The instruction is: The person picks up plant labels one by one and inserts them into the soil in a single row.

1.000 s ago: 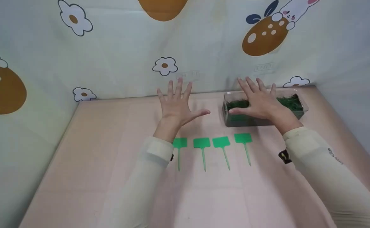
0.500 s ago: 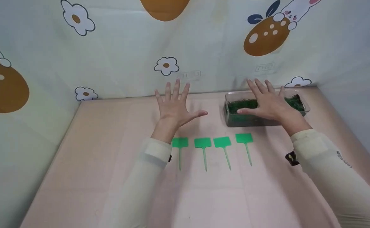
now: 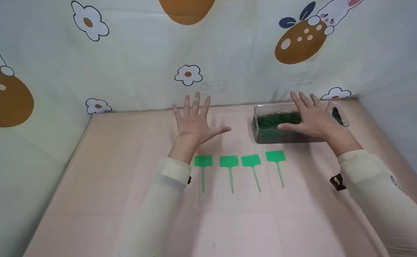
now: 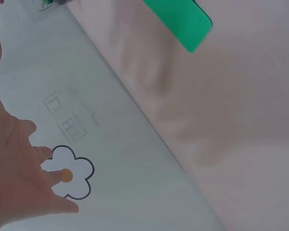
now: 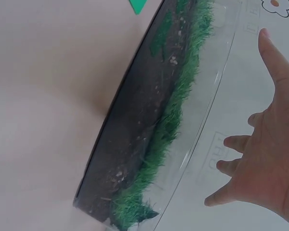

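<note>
My left hand is raised above the table with its fingers spread, holding nothing. Over the right part of a clear plastic box, my right hand hovers with fingers spread wide, also holding nothing. Dark soil shows through the box wall, with green grass-like turf on top. Nearer to me, several green plant labels lie in a row, their pointed stems toward me. A corner of one green label shows in the left wrist view.
A pink cloth covers the table. White fabric printed with flowers and rabbits hangs behind it and at both sides. The box stands close to the back edge, at the right.
My right hand has moved to the right along the box, showing more of the turf at its left. The left hand has shifted slightly left. Box and labels have stayed put.
</note>
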A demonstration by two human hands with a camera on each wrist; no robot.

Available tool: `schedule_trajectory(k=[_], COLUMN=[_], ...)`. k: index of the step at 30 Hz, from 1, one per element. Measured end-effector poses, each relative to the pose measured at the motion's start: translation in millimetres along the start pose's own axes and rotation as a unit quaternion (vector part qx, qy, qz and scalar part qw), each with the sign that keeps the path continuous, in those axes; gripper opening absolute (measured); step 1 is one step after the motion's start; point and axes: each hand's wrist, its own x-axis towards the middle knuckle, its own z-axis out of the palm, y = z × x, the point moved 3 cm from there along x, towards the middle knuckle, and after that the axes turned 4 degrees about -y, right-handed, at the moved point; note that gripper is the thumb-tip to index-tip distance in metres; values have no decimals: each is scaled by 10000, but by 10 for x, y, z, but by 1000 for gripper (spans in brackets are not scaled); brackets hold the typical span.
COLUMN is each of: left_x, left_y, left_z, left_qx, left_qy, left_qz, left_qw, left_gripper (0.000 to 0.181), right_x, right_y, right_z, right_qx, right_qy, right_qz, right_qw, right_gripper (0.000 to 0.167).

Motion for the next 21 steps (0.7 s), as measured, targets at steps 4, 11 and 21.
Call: schedule_trajectory(k=[4, 11, 21], left_x=[-8, -22, -29], left_y=[-24, -65, -110], left_z=[15, 44, 78], left_qx=[14, 69, 1], left_qy=[27, -15, -50], left_qz=[-20, -58, -92], left_qw=[10000, 10000, 9999], left_gripper=[114, 114, 115], right_x=[-30, -78, -128], right_y=[81, 236, 429], right_z=[13, 39, 91], right_qx=[118, 161, 296], right_qy=[-55, -148, -119], right_qz=[85, 268, 411], right_qw=[9999, 9994, 9986], right_gripper=[114, 116, 118])
